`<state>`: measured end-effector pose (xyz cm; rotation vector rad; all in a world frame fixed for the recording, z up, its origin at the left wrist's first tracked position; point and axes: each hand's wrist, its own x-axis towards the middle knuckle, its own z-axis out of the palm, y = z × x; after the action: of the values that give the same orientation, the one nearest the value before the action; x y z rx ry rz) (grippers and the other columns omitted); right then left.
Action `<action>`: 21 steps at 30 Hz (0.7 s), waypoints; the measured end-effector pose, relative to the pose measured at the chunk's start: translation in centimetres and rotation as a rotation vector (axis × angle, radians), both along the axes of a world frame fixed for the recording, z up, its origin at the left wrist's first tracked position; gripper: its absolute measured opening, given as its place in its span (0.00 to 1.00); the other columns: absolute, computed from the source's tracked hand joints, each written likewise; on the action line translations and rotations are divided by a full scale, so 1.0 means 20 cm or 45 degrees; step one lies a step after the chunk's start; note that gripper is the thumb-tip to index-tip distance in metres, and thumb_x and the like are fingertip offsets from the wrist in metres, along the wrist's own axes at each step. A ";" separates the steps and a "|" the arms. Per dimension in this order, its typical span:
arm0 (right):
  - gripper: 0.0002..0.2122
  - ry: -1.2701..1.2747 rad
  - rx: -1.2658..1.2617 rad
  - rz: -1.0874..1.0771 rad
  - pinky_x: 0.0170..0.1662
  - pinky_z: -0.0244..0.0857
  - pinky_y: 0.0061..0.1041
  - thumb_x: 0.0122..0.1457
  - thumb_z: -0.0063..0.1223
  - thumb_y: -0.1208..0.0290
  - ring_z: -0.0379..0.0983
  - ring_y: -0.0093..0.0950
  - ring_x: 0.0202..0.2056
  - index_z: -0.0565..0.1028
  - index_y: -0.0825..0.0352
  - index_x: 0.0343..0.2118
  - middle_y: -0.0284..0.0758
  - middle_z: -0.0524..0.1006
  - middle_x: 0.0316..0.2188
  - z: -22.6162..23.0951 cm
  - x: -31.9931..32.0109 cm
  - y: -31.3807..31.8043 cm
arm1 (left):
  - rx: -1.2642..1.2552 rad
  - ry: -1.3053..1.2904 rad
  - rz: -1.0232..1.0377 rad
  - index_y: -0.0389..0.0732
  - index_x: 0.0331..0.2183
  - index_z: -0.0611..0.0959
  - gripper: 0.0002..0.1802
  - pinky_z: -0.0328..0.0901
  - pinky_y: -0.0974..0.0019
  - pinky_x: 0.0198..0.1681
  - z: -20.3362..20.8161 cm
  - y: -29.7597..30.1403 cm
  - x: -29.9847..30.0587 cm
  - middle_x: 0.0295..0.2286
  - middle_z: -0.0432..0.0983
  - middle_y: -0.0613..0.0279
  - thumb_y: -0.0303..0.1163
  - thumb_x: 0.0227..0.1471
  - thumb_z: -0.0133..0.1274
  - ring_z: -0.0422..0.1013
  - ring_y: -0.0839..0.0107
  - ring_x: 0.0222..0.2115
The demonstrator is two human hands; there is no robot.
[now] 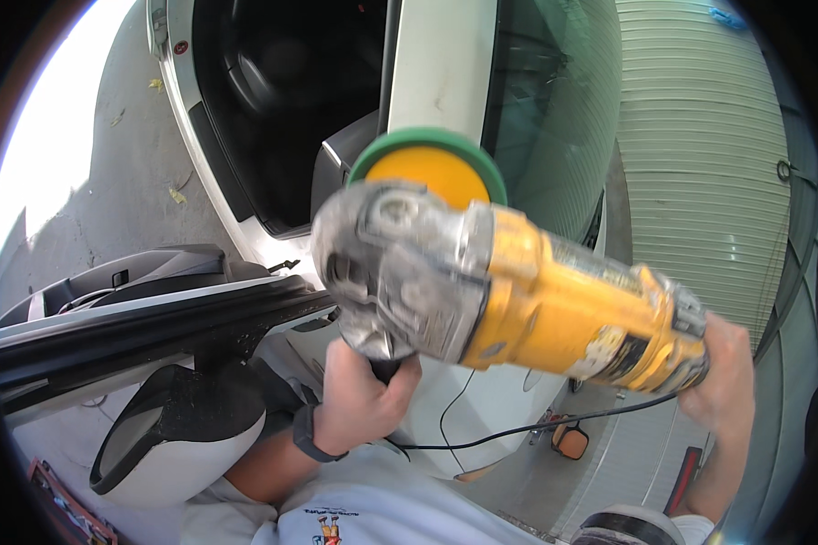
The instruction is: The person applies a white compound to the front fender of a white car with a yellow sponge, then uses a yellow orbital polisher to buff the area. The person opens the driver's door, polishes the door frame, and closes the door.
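A yellow and grey rotary polisher [527,286] is raised in front of me, slanting across the middle of the view. Its round pad [432,163], yellow with a green rim, faces the white pillar [443,68] beside the car's windshield [554,100]. Whether the pad touches the paint I cannot tell. My left hand [364,395], with a dark band at the wrist, is closed round the black side handle under the tool's head. At the tool's rear end my right hand [727,368] is wrapped round the body. A black cord [554,424] runs from near that end.
The car's open door [154,318] stretches across the left, with its white and black side mirror [182,436] close to my left arm. Above it is the dark cabin [282,100]. A ribbed shutter [700,136] stands at the right. An orange object [570,440] lies low down.
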<state>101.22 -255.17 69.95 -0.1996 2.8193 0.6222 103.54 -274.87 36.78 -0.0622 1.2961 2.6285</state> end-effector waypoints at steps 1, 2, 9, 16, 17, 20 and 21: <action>0.16 0.035 -0.028 0.014 0.31 0.67 0.37 0.34 0.60 0.77 0.72 0.52 0.26 0.75 0.72 0.31 0.46 0.74 0.24 0.03 -0.05 0.00 | 0.035 -0.014 -0.058 0.33 0.39 0.83 0.10 0.66 0.69 0.29 0.03 -0.03 -0.08 0.24 0.78 0.60 0.19 0.52 0.55 0.68 0.74 0.21; 0.16 0.051 -0.082 -0.007 0.32 0.68 0.37 0.34 0.60 0.77 0.73 0.52 0.27 0.76 0.73 0.32 0.47 0.74 0.25 0.06 -0.10 0.00 | -0.059 -0.031 -0.060 0.33 0.39 0.83 0.10 0.64 0.70 0.27 0.06 -0.05 -0.14 0.22 0.76 0.61 0.19 0.52 0.55 0.66 0.75 0.20; 0.18 0.006 -0.039 -0.062 0.30 0.65 0.36 0.27 0.61 0.74 0.70 0.51 0.26 0.75 0.72 0.28 0.45 0.73 0.23 0.04 -0.11 0.03 | -0.040 -0.061 -0.057 0.34 0.40 0.84 0.13 0.70 0.63 0.35 0.08 0.07 0.00 0.30 0.82 0.53 0.20 0.50 0.56 0.77 0.61 0.27; 0.16 -0.032 0.010 -0.003 0.28 0.62 0.39 0.27 0.61 0.75 0.68 0.51 0.24 0.72 0.71 0.24 0.45 0.70 0.21 0.04 -0.13 0.06 | 0.078 -0.163 -0.024 0.33 0.38 0.84 0.11 0.67 0.67 0.30 0.05 0.12 0.08 0.26 0.81 0.60 0.17 0.51 0.55 0.72 0.74 0.23; 0.16 -0.021 0.008 0.007 0.29 0.63 0.38 0.29 0.61 0.75 0.68 0.52 0.25 0.74 0.72 0.26 0.46 0.71 0.21 0.06 -0.16 0.07 | 0.207 -0.189 -0.055 0.33 0.38 0.84 0.10 0.67 0.68 0.29 0.07 0.11 0.04 0.25 0.80 0.61 0.17 0.51 0.55 0.71 0.76 0.23; 0.16 0.065 -0.061 0.000 0.32 0.66 0.37 0.33 0.60 0.76 0.69 0.50 0.25 0.76 0.73 0.30 0.47 0.73 0.23 0.11 -0.24 0.08 | -0.025 -0.014 0.043 0.32 0.39 0.81 0.09 0.66 0.68 0.29 0.12 0.05 -0.15 0.24 0.78 0.61 0.19 0.53 0.56 0.69 0.76 0.22; 0.16 0.089 -0.011 0.144 0.33 0.67 0.36 0.34 0.60 0.77 0.70 0.49 0.25 0.77 0.74 0.32 0.47 0.74 0.23 0.13 -0.26 0.07 | -0.043 -0.091 0.008 0.32 0.40 0.81 0.10 0.67 0.67 0.30 0.14 0.04 -0.20 0.25 0.79 0.60 0.19 0.53 0.56 0.70 0.73 0.23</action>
<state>96.09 -253.68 72.45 -0.3475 2.8942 0.6531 99.52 -274.16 39.50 -0.1643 1.3184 2.5842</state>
